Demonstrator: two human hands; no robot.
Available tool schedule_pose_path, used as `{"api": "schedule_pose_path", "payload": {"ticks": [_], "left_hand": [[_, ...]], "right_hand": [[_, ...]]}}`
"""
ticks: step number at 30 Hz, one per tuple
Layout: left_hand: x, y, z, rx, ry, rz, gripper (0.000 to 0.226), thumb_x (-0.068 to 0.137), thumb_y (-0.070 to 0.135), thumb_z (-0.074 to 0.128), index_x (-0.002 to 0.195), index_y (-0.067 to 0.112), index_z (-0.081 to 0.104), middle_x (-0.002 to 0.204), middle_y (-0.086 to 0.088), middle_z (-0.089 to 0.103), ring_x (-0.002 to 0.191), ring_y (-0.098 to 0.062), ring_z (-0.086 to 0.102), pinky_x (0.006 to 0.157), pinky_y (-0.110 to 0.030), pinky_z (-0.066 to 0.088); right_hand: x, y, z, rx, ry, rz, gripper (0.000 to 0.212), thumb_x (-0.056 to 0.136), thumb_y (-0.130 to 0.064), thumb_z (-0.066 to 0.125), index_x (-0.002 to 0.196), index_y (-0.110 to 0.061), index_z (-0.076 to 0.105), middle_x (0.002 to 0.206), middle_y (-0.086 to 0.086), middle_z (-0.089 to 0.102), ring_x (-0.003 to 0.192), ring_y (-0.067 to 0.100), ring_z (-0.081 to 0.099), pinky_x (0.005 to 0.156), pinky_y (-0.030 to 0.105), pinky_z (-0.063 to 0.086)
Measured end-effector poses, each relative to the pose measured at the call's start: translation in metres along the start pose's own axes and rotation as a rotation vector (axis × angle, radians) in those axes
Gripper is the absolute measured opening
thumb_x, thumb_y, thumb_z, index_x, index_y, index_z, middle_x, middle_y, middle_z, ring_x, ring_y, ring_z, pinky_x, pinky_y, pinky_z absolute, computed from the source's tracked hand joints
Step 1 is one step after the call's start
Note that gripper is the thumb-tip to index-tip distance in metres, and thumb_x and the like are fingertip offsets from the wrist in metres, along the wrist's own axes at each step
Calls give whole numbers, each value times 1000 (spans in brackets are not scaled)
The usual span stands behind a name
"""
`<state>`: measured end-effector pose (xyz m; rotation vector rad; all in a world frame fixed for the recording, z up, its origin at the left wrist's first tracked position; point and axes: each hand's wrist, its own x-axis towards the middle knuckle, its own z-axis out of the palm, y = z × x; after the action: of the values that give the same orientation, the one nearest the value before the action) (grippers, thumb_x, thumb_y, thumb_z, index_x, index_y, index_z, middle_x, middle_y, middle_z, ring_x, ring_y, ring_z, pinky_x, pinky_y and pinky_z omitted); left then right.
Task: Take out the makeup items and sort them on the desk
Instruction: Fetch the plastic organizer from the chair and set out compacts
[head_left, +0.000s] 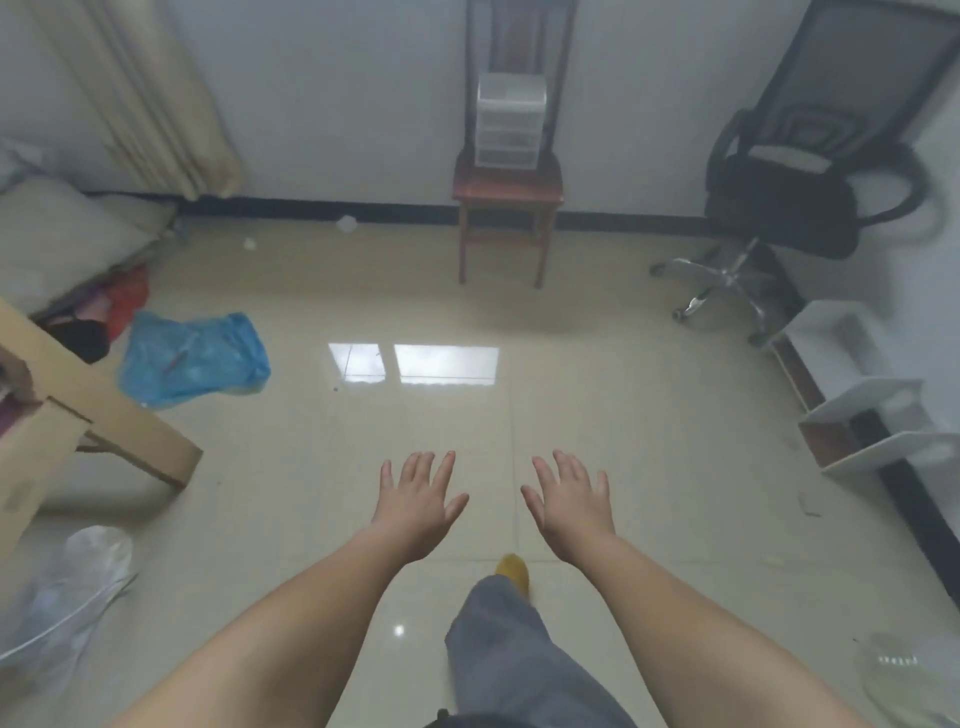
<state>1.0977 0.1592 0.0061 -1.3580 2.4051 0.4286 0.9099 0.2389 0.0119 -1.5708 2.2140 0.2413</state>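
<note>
Left hand (418, 506) and right hand (571, 506): spread flat, nothing held, above beige tiled floor (649, 415). Clear plastic drawer organiser (510, 120): set on red-brown wooden chair (508, 182) at far wall. Black office chair (795, 197): placed right. Blue plastic bag (195, 358), cardboard box (78, 405): left.

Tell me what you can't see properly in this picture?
Head view only:
- Clear drawer box on the wooden chair: too far and hazy to see what is inside.
- Cardboard box: cut off by the left edge, its contents hidden.
- Blue bag: crumpled plastic hides what it holds.
- No desk is in view.
- Left hand and right hand: open, holding nothing.
</note>
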Motion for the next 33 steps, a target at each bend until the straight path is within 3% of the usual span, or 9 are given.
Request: {"api": "schedule_pose_path", "payload": {"ticks": [6, 12, 23, 33], "left_hand": [[147, 5, -87, -44, 27, -19, 62, 99, 50, 16, 151, 22, -4, 157, -7, 9, 146, -22, 3, 116, -51, 0], [288, -16, -158, -47, 38, -60, 63, 98, 53, 16, 151, 24, -2, 158, -6, 10, 146, -22, 6, 117, -51, 1], [590, -84, -325, 17, 98, 57, 63, 98, 52, 19, 151, 23, 1, 156, -7, 14, 145, -21, 6, 116, -52, 2], [822, -86, -425, 15, 104, 92, 62, 99, 51, 21, 151, 21, 5, 155, -6, 17, 145, -21, 9, 117, -51, 4]], "right_hand": [[146, 47, -92, -47, 10, 5, 55, 101, -47, 16, 151, -25, 13, 159, 5, 9, 147, 20, 6, 116, 51, 8], [289, 53, -156, -48, 0, -14, 54, 101, -47, 18, 150, -24, 16, 159, 6, 11, 147, 20, 7, 116, 52, 6], [583, 42, -301, 42, 42, 67, 54, 101, -46, 16, 151, -25, 11, 160, 3, 8, 147, 19, 5, 118, 49, 3], [819, 73, -383, 95, 19, 66, 54, 101, -45, 19, 151, -25, 16, 159, 2, 13, 146, 18, 10, 118, 48, 5]]}}
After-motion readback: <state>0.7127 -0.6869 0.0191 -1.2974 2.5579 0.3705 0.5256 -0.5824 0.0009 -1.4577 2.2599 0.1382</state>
